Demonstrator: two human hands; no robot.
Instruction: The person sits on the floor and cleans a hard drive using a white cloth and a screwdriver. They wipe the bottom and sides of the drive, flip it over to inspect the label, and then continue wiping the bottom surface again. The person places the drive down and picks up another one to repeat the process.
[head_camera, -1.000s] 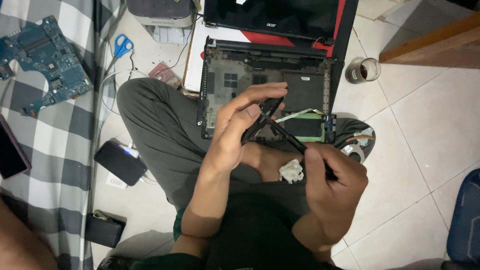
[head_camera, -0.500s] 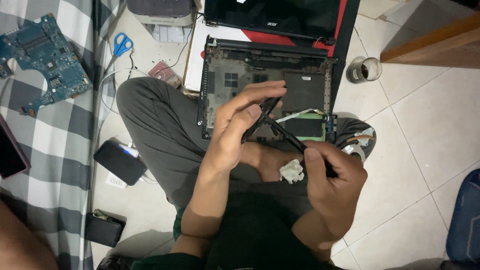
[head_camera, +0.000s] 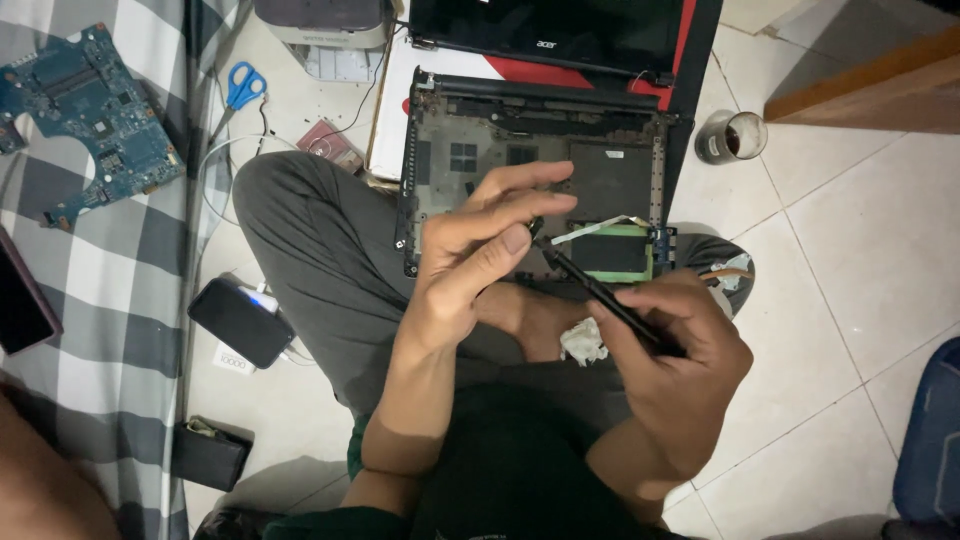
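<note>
I sit cross-legged on a tiled floor with an opened laptop base (head_camera: 480, 140) resting across my knees, its inner frame bare. My right hand (head_camera: 675, 350) grips a slim black tool (head_camera: 600, 295) like a pen, its tip pointing up and left. My left hand (head_camera: 480, 250) pinches a small dark part at the tool's tip between thumb and forefinger, just above the laptop base. A crumpled white tissue (head_camera: 582, 342) lies on my leg under the tool.
A blue circuit board (head_camera: 90, 110) lies on a checked cloth at the left. Blue-handled scissors (head_camera: 240, 88), a black power bank (head_camera: 240, 322), a black wallet (head_camera: 210, 455) and cables sit on the floor. A glass of dark drink (head_camera: 735, 135) stands at the right.
</note>
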